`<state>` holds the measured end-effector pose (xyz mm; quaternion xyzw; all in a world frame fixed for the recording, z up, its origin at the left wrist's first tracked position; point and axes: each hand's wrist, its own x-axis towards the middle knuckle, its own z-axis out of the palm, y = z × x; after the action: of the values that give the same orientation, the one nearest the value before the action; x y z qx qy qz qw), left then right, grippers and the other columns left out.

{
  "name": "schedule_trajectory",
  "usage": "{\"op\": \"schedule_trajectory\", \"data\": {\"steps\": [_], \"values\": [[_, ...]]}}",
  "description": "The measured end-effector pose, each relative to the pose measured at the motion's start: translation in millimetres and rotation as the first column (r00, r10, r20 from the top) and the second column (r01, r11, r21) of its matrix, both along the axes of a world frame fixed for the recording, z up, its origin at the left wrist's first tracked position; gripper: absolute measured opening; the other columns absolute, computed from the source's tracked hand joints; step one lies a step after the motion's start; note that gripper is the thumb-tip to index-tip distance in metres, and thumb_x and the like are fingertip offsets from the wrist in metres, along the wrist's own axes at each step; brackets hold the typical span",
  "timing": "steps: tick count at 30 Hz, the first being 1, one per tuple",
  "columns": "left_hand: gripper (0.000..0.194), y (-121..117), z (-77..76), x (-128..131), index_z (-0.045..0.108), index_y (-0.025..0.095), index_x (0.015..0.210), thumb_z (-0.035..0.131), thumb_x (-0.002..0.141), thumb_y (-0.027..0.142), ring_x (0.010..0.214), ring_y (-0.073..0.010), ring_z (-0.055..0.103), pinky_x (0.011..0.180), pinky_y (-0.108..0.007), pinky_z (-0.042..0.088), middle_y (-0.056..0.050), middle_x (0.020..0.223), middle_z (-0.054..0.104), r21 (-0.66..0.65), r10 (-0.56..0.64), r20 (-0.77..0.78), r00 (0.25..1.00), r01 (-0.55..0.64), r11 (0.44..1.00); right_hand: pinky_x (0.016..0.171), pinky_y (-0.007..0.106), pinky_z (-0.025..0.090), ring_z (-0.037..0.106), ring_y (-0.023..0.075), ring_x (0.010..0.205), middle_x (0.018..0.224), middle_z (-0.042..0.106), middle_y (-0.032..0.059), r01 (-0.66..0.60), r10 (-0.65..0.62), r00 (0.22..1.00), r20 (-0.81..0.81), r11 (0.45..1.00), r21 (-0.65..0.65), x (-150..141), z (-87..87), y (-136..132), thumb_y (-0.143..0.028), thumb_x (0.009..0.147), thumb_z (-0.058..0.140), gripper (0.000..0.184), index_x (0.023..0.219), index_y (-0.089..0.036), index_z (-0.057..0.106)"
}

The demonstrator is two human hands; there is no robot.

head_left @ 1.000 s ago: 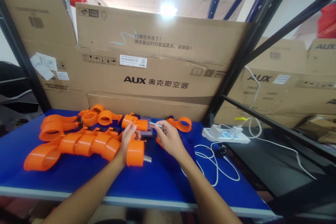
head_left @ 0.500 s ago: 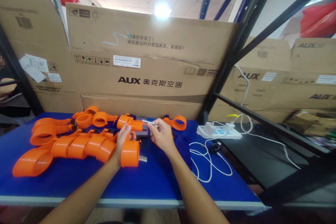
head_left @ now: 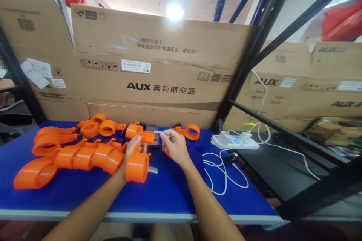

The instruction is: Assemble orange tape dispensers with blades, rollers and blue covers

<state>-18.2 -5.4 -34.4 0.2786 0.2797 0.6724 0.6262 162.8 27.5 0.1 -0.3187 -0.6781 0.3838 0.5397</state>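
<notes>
My left hand (head_left: 133, 148) is closed around an orange plastic tape dispenser (head_left: 148, 136), its short flat end pointing right. My right hand (head_left: 174, 145) pinches a thin silvery strip (head_left: 157, 133) whose tip meets or nearly meets that end. A bit of orange plastic shows under my right fingers. In front of my left wrist sits another orange ring (head_left: 137, 168); whether it rests on the table or against my hand is unclear. A short metal strip (head_left: 153, 170) lies just right of that ring.
Several orange dispensers (head_left: 82, 157) stand in a row at left, with others behind. One more dispenser (head_left: 192, 131) lies beyond my right hand. A phone-like device (head_left: 153, 141) is behind the held piece. At right are a white power strip (head_left: 235, 142) and loose cable (head_left: 225, 173).
My right hand and its strip have shifted very slightly right, showing more of the strip. The orange ring by my left wrist has moved a little left and down.
</notes>
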Motion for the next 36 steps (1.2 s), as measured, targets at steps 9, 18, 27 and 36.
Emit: {"op": "schedule_trajectory", "data": {"steps": [9, 18, 27, 36], "values": [[0.041, -6, -0.2, 5, 0.062, 0.017, 0.083, 0.082, 0.074, 0.052, 0.046, -0.0092, 0.051, 0.045, -0.020, 0.037, 0.002, 0.059, 0.060, 0.079, 0.059, -0.159, 0.986, -0.047, 0.996, 0.061, 0.026, 0.049, 0.062, 0.0163, 0.067, 0.079, 0.071, 0.0026, 0.127, -0.131, 0.991, 0.029, 0.987, 0.098, -4, 0.4, -4, -0.048, 0.088, 0.072, 0.028, 0.091, -0.020, 0.074], [0.039, -5, -0.1, 3, 0.061, 0.019, 0.082, 0.078, 0.077, 0.053, 0.047, -0.0092, 0.050, 0.046, -0.021, 0.039, 0.002, 0.062, 0.059, 0.124, 0.152, -0.182, 0.971, -0.131, 0.984, 0.091, 0.041, 0.057, 0.072, 0.0263, 0.098, 0.102, 0.078, 0.0086, 0.180, -0.171, 0.983, -0.069, 0.968, 0.173, 5, 2.4, -2, -0.042, 0.091, 0.069, 0.021, 0.095, -0.024, 0.080], [0.041, -9, 1.3, 6, 0.061, 0.018, 0.082, 0.077, 0.078, 0.055, 0.048, -0.0097, 0.050, 0.048, -0.021, 0.038, 0.002, 0.061, 0.060, 0.139, 0.137, -0.226, 0.964, -0.107, 0.984, 0.067, 0.034, 0.058, 0.068, 0.0216, 0.082, 0.102, 0.073, 0.0092, 0.111, -0.099, 0.992, -0.072, 0.976, 0.185, 3, -0.5, -11, -0.042, 0.093, 0.068, 0.024, 0.099, -0.024, 0.081], [0.041, -9, 2.8, 7, 0.069, 0.015, 0.088, 0.080, 0.075, 0.052, 0.049, -0.0107, 0.051, 0.050, -0.022, 0.040, 0.000, 0.060, 0.062, 0.139, 0.103, -0.256, 0.961, -0.069, 0.988, 0.089, 0.036, 0.055, 0.066, 0.0220, 0.100, 0.106, 0.068, 0.0072, 0.043, -0.045, 0.999, 0.002, 0.964, 0.262, -6, -4.1, -18, -0.037, 0.096, 0.065, 0.023, 0.109, -0.027, 0.081]]}}
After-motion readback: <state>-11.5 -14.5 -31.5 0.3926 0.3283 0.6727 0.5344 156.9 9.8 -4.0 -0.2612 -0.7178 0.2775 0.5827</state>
